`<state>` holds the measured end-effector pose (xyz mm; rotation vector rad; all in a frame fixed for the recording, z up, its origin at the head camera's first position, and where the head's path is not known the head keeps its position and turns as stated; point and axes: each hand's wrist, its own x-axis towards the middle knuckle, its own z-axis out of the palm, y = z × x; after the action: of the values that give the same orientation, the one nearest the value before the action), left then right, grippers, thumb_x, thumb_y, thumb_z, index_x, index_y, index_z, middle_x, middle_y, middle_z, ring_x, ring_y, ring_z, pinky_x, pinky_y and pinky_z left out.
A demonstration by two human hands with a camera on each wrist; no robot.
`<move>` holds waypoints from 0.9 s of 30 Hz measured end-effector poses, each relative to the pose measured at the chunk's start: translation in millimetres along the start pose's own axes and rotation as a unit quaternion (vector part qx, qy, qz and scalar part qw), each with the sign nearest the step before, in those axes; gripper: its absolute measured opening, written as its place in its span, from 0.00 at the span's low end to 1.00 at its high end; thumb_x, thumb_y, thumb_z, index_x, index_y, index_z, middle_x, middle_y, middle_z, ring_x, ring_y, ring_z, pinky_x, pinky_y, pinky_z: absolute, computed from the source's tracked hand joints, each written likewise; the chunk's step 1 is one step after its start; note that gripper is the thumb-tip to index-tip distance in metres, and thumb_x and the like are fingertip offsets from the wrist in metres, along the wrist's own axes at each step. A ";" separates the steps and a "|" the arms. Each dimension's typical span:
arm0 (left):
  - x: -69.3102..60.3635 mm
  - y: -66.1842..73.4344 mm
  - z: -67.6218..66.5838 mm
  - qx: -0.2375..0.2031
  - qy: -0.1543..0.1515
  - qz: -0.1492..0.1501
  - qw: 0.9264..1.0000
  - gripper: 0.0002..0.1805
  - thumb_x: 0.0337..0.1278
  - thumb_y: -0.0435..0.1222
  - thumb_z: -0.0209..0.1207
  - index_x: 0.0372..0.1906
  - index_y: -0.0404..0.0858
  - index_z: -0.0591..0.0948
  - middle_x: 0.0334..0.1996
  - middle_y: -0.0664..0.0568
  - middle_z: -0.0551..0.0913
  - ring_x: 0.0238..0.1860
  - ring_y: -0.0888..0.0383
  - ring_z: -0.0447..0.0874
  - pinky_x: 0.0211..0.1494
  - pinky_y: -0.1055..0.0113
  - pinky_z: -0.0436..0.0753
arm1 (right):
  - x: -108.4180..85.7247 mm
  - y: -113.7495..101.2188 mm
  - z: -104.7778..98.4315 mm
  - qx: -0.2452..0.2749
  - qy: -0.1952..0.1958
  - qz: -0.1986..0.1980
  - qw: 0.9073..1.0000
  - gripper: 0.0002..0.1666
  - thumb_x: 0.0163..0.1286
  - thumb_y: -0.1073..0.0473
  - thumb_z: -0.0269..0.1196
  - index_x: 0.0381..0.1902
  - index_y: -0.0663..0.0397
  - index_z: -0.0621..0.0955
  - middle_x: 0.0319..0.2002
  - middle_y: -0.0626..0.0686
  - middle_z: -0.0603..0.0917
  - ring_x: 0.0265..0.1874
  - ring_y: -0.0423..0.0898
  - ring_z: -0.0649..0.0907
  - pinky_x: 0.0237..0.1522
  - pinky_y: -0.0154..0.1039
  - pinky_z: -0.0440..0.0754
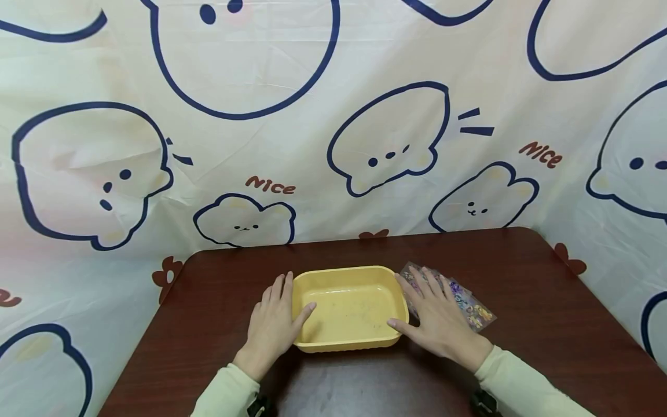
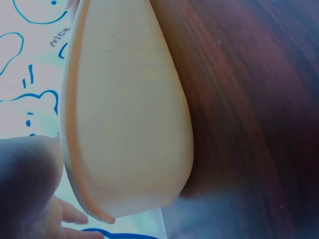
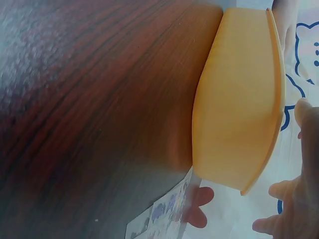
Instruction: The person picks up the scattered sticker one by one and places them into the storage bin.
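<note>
- Can see 1 shallow yellow tray [image 1: 349,310], set flat with its open side up on the table [image 1: 547,347], toward the far edge and between 2 hands.
- Find the hands well apart, at opposite ends of the tray, with fingers loosely straight rather than clamped.
- See the left hand [image 1: 271,324] beside the left end, with fingers pointing away along the rim and thumb reaching over the near left corner; cannot tell a light touch from a small gap.
- See the right hand [image 1: 440,315] at the right end, with fingers spread and thumb tip over the rim; cannot tell any contact there either.
- Notice flat clear packets [image 1: 476,307] with colourful prints, lying on the table just right of the tray, partly hidden in the head view below the right hand.
- In the right wrist view, see raised fingers, well off the packets.
- Note pale sleeves [image 1: 526,376] and dark wristbands [image 1: 483,401] at the wrists.
- Behind the table, see a whitish cloth [image 1: 385,214] printed with blue-outlined faces, brown flowers [image 1: 168,266] and the word "Nice" 2 times.
</note>
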<state>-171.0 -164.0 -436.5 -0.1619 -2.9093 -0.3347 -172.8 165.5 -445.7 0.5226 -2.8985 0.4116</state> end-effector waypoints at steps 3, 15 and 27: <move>0.6 -0.6 -0.8 -0.009 0.000 0.002 1.000 0.47 0.67 0.61 0.56 0.76 0.30 0.61 0.69 0.34 0.71 0.66 0.36 0.73 0.60 0.41 0.78 | 0.2 0.8 -1.2 0.001 0.001 0.001 1.000 0.53 0.64 0.25 0.59 0.80 0.38 0.59 0.79 0.60 0.60 0.79 0.64 0.56 0.74 0.71 0.49; 5.6 -6.1 0.7 -0.041 -0.001 -0.013 0.999 0.41 0.65 0.52 0.62 0.70 0.26 0.69 0.51 0.35 0.86 0.48 0.41 0.82 0.46 0.49 0.83 | 0.1 6.3 -3.8 -0.004 0.016 -0.004 1.000 0.51 0.65 0.26 0.59 0.78 0.42 0.63 0.76 0.61 0.65 0.75 0.66 0.63 0.73 0.71 0.55; 8.4 -12.4 3.6 -0.080 -0.002 -0.032 0.996 0.29 0.70 0.47 0.58 0.66 0.30 0.75 0.49 0.34 0.87 0.46 0.40 0.87 0.41 0.46 0.83 | -0.5 10.9 -9.0 -0.019 0.004 0.007 1.000 0.49 0.67 0.26 0.57 0.76 0.46 0.67 0.74 0.62 0.69 0.74 0.64 0.65 0.72 0.69 0.59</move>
<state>-181.4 -174.4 -440.8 -0.0939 -2.8951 -0.5783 -175.3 178.2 -439.9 0.4946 -2.8983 0.3586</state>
